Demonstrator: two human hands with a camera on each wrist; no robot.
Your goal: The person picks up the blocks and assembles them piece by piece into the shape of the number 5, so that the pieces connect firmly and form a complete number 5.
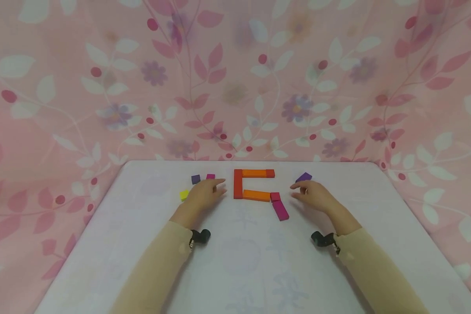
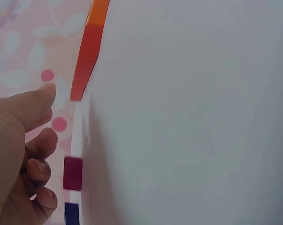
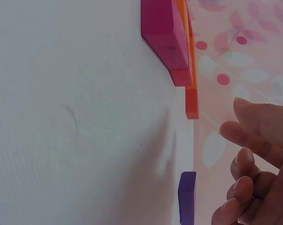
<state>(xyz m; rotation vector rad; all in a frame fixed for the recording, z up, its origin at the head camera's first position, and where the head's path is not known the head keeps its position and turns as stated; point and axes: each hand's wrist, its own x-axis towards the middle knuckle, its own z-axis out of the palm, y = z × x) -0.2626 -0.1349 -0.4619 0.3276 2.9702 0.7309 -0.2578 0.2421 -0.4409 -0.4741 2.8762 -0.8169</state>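
Hiding part of pink block point(image 1: 210, 176): left fingers point(image 1: 218, 180)

L hand point(image 2: 7, 150), fingers loosely bent. Red blk point(image 2: 87, 56) past the uppermost digit, end to end w/ orange blk point(image 2: 98, 13) (farther from grip). Magenta blk point(image 2: 73, 173) past lower fingertips, dk blue blk point(image 2: 72, 214) nr it; pink floral cloth point(image 2: 21, 70) behind hand.

Two orange blocks point(image 1: 254, 173) extend rightward from a long red block point(image 1: 238, 184), a magenta block point(image 1: 280, 210) slanting nearby.
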